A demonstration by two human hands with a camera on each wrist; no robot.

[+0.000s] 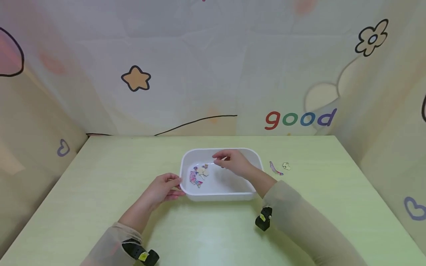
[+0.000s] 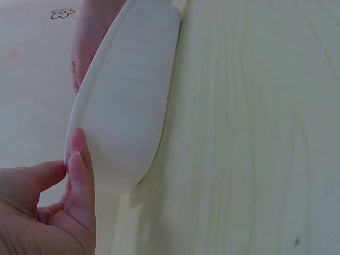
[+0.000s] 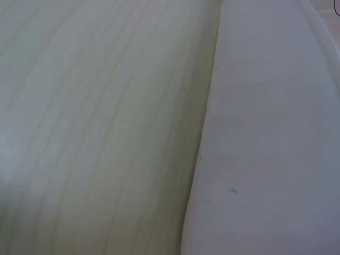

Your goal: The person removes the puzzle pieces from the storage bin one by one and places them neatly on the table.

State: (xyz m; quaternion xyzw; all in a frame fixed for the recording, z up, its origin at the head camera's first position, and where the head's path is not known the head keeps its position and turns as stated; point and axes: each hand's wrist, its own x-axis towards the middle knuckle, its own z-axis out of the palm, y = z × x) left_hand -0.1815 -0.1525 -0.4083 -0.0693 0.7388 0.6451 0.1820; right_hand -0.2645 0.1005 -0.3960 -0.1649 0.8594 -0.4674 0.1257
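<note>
Steadying the white basin (image 1: 219,197), the left hand (image 1: 165,187) pinches its left edge; the right hand (image 1: 234,162) hovers above, its hold unclear; small cutouts (image 1: 193,178) lie within, two loose cutouts (image 1: 273,169) rightward on the table (image 1: 116,159); handling cutouts seems the step, the next move calling for fine pinching

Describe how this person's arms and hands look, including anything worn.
Both the left hand and right hand are bare, without gloves. The left sleeve and right sleeve are pale beige, thin-looking and long. A black device with a yellow patch sits at each wrist: left device, right device. No cables show.
</note>
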